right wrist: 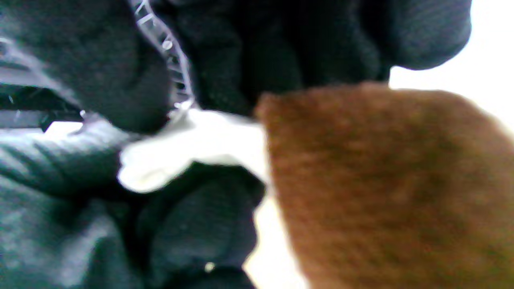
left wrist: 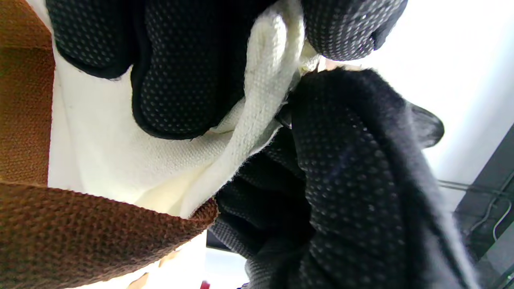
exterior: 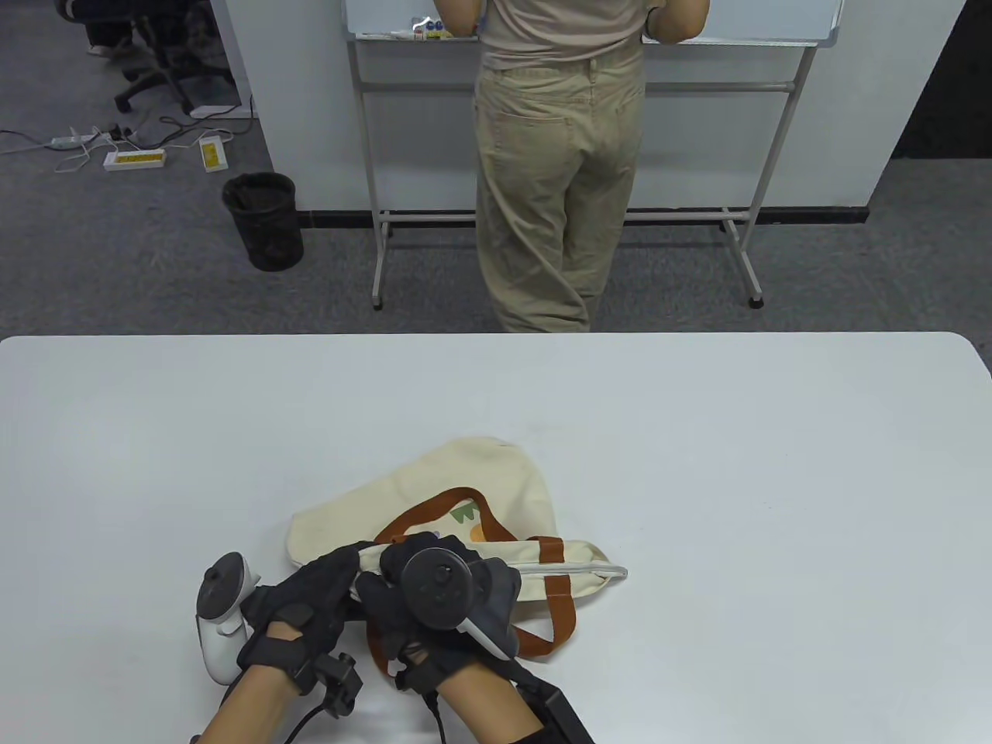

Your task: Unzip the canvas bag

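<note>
I see left hand (exterior: 310, 612) pinching canvas bag (exterior: 465, 496) near-left end, right hand (exterior: 442, 597) closed at zipper (exterior: 573, 571) (pull hidden), bag on table (exterior: 775, 465)

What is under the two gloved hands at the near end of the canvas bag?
Both the left hand and right hand cover the zipper end of the canvas bag; cream fabric, zipper teeth and a brown strap show. The zipper pull is hidden.
</note>
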`<state>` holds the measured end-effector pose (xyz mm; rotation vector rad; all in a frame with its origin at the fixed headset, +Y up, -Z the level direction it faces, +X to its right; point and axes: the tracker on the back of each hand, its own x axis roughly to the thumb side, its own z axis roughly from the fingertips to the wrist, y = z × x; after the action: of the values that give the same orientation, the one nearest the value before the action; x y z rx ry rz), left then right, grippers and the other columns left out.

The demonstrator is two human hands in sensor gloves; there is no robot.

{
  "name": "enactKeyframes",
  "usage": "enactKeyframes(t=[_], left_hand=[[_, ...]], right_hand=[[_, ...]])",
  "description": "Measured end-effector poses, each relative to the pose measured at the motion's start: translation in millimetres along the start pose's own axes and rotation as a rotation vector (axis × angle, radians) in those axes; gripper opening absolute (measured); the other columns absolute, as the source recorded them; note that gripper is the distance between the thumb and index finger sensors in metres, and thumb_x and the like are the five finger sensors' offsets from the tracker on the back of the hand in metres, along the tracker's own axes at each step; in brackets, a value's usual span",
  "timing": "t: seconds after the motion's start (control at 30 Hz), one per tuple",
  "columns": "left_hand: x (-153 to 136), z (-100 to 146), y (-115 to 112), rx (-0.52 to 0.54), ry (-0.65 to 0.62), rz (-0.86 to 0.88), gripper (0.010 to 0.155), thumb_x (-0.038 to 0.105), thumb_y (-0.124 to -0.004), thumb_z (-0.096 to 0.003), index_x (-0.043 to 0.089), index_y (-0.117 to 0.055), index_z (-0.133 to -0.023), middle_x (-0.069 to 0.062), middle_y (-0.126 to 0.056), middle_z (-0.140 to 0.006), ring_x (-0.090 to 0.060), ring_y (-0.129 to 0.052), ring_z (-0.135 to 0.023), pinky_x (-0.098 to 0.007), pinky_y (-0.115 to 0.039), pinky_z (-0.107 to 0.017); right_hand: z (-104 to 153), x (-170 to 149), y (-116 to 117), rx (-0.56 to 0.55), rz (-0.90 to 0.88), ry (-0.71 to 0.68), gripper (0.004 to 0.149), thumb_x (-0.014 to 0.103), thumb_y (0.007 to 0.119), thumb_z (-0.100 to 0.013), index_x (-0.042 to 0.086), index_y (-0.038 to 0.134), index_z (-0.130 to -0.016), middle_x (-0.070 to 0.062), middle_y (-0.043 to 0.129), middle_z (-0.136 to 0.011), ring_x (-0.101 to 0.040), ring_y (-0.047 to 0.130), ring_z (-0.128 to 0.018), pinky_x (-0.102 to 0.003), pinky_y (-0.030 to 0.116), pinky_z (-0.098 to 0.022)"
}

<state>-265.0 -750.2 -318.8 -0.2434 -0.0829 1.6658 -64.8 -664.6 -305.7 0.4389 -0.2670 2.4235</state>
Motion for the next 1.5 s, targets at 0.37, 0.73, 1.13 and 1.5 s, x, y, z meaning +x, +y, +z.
enactKeyframes(t=[0.37, 0.73, 1.13, 1.5], left_hand=[[-3, 6, -2, 0.071, -0.017, -0.04, 0.047, 0.045, -0.072, -0.0482, 0.015, -0.088, -0.081, -0.013, -0.098, -0.064, -0.027, -0.104, -0.048, -0.051, -0.08, -0.048], [8, 11, -10, 0.14, -0.1, -0.198, 0.047, 0.045, -0.073, -0.048, 0.014, -0.089, -0.08, -0.014, -0.099, -0.063, -0.028, -0.104, -0.046, -0.051, -0.08, -0.048], [13, 11, -5, 0.159, -0.118, -0.232, 0.047, 0.044, -0.073, -0.0478, 0.014, -0.089, -0.08, -0.015, -0.099, -0.063, -0.028, -0.104, -0.046, -0.051, -0.081, -0.047], [18, 10, 1, 0.136, -0.136, -0.221, 0.047, 0.045, -0.073, -0.0481, 0.014, -0.089, -0.08, -0.013, -0.098, -0.063, -0.026, -0.103, -0.046, -0.05, -0.079, -0.048]], right_hand=[[5, 9, 4, 0.054, 0.173, 0.104, 0.053, 0.051, 0.09, -0.039, 0.007, 0.091, -0.07, -0.021, 0.086, -0.073, -0.043, 0.085, -0.056, -0.057, 0.065, -0.041], [2, -11, 3, 0.227, -0.071, 0.302, 0.054, 0.048, 0.09, -0.041, 0.007, 0.083, -0.076, -0.02, 0.075, -0.081, -0.042, 0.076, -0.064, -0.058, 0.059, -0.046], [-1, -14, 4, 0.295, -0.057, 0.234, 0.046, 0.033, 0.091, -0.043, 0.009, 0.079, -0.08, -0.02, 0.072, -0.083, -0.042, 0.075, -0.066, -0.057, 0.06, -0.045], [-1, -30, -3, 0.204, 0.008, 0.331, 0.041, 0.035, 0.09, -0.043, 0.008, 0.086, -0.074, -0.02, 0.077, -0.079, -0.042, 0.078, -0.062, -0.057, 0.061, -0.043]])
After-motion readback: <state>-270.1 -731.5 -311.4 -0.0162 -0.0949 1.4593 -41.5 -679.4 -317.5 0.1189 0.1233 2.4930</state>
